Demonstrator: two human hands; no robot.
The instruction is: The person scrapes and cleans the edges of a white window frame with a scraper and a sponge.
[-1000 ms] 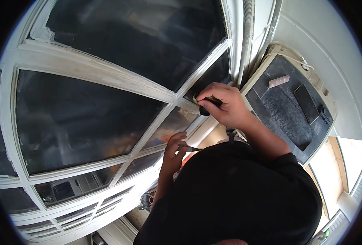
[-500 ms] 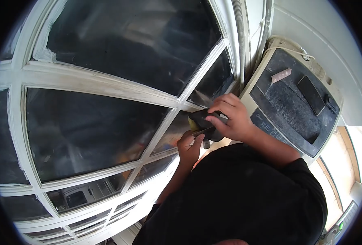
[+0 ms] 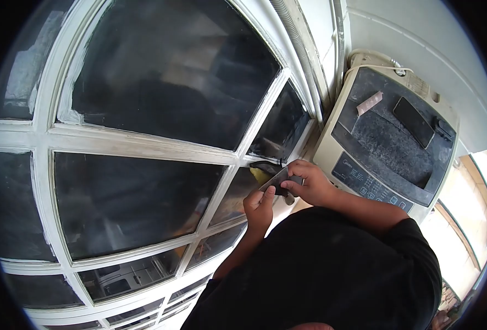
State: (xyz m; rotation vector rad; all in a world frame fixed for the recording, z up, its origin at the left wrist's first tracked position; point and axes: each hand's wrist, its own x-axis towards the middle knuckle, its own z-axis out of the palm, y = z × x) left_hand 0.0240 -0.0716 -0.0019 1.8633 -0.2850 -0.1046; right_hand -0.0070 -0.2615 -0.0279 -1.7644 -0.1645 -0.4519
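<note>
A thin, flat grey piece with a dark lower part is held between my two hands in front of the glazed door. My left hand pinches its lower left end, thumb on top. At its right end, my right hand closes on it with thumb and curled fingers. Its exact kind I cannot tell. Just beyond it, a black and yellow item shows against the door's narrow pane, partly hidden by the piece. A rounded metal knob sits just below my right hand.
The white door frame with dark panes fills the left side. On the right stands a washing machine, with a phone, a pink strip and a small black object on its lid. A ribbed conduit runs up the wall.
The view has shifted, so the door sits lower. My hands have drawn back from the black and yellow item, and the flat grey piece now shows clearly between them.
</note>
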